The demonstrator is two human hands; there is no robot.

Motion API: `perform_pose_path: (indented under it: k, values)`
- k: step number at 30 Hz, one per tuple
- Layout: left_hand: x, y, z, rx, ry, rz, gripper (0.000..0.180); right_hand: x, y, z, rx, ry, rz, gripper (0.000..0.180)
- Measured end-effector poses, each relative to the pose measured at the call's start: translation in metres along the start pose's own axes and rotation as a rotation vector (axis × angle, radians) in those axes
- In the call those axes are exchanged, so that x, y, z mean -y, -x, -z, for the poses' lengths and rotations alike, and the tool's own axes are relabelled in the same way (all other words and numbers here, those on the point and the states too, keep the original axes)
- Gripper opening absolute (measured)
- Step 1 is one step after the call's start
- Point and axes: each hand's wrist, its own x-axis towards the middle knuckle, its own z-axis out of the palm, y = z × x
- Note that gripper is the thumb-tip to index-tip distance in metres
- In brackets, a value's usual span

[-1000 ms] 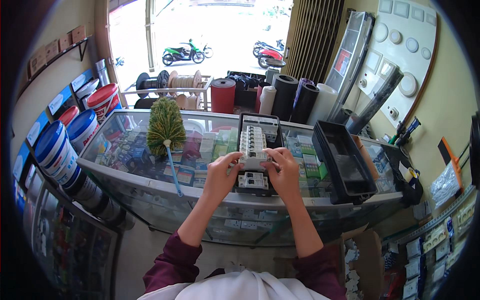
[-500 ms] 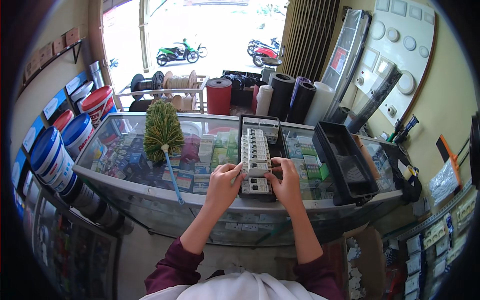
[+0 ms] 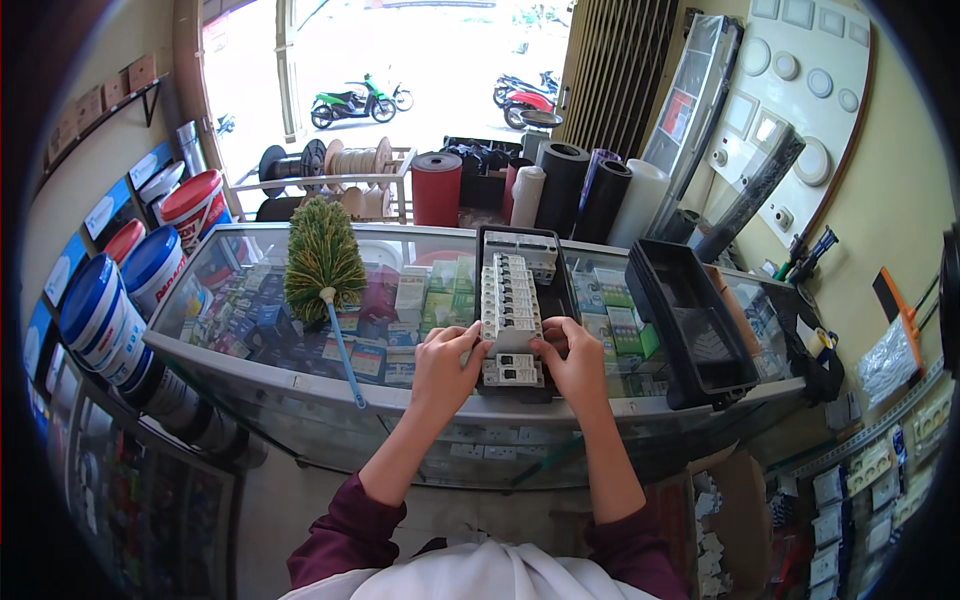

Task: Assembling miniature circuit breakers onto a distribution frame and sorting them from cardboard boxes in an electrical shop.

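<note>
A row of white miniature circuit breakers [image 3: 510, 295] runs lengthwise in a black plastic tray [image 3: 568, 300] on the glass counter. My left hand [image 3: 445, 362] grips the row's near end from the left, thumb against its side. From the right, my right hand [image 3: 576, 362] pinches the same end, fingers bent. A plain pale side face of the nearest breaker in the row shows between my thumbs, the end looking slightly raised. Closer to me, a few more breakers [image 3: 515, 376] lie in the tray. Further white breakers [image 3: 538, 252] fill its far end.
The glass display counter [image 3: 420, 405] holds many small boxes. A green-yellow duster [image 3: 326, 260] with a blue handle lies left of the tray. To the right sits another black tray [image 3: 690, 330]. Rolls of sheeting [image 3: 562, 195] and cable spools [image 3: 360, 160] stand behind; paint buckets [image 3: 95, 310] line the left.
Both hands have risen slightly at the near end of the breaker row. More of the end breaker's pale side face now shows. The other things have stayed in place.
</note>
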Motion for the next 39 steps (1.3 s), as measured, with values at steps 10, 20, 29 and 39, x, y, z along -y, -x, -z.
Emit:
perform_pose_path:
  k: [10, 20, 29, 39]
  values:
    - [0.001, 0.007, 0.005, 0.039, -0.011, 0.017, 0.033, 0.002, 0.005, 0.006, 0.061, -0.070, 0.000, 0.031]
    - [-0.001, 0.010, 0.008, 0.049, -0.071, 0.011, 0.030, -0.003, 0.008, 0.008, 0.073, -0.030, 0.106, 0.022]
    - [-0.003, 0.002, 0.001, -0.041, -0.103, 0.097, 0.025, -0.008, 0.001, -0.004, -0.042, 0.019, 0.106, 0.020]
    - [-0.007, 0.003, 0.002, 0.013, -0.121, 0.107, 0.026, -0.009, 0.003, 0.001, 0.022, -0.021, 0.101, 0.026]
